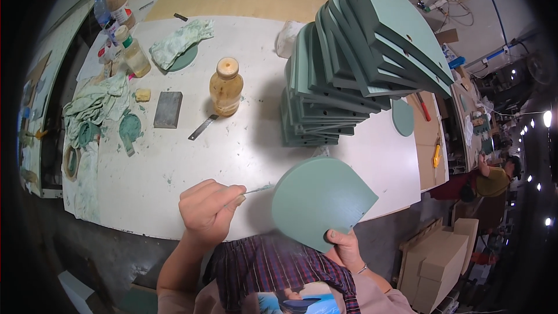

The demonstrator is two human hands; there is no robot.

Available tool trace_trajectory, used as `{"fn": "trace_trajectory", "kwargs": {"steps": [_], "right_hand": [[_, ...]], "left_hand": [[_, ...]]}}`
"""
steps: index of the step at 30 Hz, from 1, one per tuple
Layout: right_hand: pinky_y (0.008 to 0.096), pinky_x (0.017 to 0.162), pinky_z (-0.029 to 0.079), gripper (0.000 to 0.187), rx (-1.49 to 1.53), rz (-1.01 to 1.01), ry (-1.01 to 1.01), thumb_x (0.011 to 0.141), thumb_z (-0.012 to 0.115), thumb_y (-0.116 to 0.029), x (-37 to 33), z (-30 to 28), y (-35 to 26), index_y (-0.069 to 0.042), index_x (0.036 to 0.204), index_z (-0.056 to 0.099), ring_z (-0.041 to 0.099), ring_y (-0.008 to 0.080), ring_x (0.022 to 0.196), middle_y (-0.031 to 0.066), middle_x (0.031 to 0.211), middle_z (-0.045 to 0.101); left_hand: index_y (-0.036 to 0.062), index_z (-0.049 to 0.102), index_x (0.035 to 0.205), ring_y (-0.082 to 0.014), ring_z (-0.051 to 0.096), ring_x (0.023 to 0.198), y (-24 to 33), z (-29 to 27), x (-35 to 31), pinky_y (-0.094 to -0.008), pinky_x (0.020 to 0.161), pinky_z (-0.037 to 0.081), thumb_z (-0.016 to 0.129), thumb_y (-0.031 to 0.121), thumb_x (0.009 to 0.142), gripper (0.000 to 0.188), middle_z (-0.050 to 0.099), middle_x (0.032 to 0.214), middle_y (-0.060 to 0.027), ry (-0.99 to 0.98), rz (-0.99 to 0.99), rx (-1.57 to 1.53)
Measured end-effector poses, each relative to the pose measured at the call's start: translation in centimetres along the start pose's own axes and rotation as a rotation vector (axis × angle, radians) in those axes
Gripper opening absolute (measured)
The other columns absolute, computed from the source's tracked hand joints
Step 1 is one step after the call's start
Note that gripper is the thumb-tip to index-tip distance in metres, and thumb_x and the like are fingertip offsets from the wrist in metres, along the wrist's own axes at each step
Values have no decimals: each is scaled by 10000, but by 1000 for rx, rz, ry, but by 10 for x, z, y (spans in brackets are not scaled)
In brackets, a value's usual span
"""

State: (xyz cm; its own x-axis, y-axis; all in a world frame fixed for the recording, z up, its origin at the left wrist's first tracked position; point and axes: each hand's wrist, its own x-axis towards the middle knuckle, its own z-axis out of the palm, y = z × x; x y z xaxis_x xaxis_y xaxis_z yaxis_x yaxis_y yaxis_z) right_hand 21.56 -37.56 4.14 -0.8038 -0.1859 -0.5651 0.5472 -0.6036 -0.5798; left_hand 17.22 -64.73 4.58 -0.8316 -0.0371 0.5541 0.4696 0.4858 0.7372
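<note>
My left hand pinches a thin blade between thumb and forefinger, the other fingers curled in; its tip, smeared with green, points at the board's edge, and that light grip probably suits a fine tool. My right hand grips the green board at its near edge, thumb pressed on the face; the fingers beneath are mostly hidden, so I cannot tell how they are spread; the board is in front of me over the table's near edge, tilted, perhaps so its rim is easy to see and reach. The stack of green boards stands beyond it, likely within reach yet clear of my working spot; the bottle, grey block and rag sit to the left, seemingly handy for the blade hand.
</note>
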Motion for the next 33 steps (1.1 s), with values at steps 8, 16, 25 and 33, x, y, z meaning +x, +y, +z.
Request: {"fn": "trace_trajectory", "kwargs": {"steps": [8, 16, 25, 33], "right_hand": [[448, 1000, 412, 672, 50, 13, -35, 743, 698, -17, 3, -5, 4, 20, 1341, 394, 518, 304, 1162, 161, 1253, 517], [446, 994, 417, 674, 47, 15, -20, 734, 693, 5, 4, -1, 4, 28, 1338, 395, 522, 306, 1157, 164, 1251, 518], [440, 990, 425, 684, 49, 33, -37, 719, 699, 10, 5, 1, 4, 28, 1336, 406, 525, 305, 1162, 165, 1257, 525], [435, 986, 426, 669, 42, 37, -50, 728, 698, 4, 3, -2, 6, 29, 1332, 411, 526, 302, 1159, 163, 1253, 527]], "left_hand": [[-30, 668, 810, -224, 543, 494, 4, 6, 4, -293, 464, 411, 684, -78, 646, 172, 568, 582, -108, 0, -14, -67], [-22, 664, 797, -225, 518, 462, 4, 5, 4, -285, 451, 391, 667, -79, 664, 145, 551, 565, -108, -20, -46, -14], [-33, 661, 783, -140, 565, 471, 10, 1, 4, -237, 456, 414, 648, -22, 787, 18, 594, 555, -74, -59, -297, -231], [-25, 656, 758, -142, 545, 454, 13, -1, 3, -246, 445, 397, 652, -22, 783, 26, 573, 541, -77, -47, -287, -210]]}}
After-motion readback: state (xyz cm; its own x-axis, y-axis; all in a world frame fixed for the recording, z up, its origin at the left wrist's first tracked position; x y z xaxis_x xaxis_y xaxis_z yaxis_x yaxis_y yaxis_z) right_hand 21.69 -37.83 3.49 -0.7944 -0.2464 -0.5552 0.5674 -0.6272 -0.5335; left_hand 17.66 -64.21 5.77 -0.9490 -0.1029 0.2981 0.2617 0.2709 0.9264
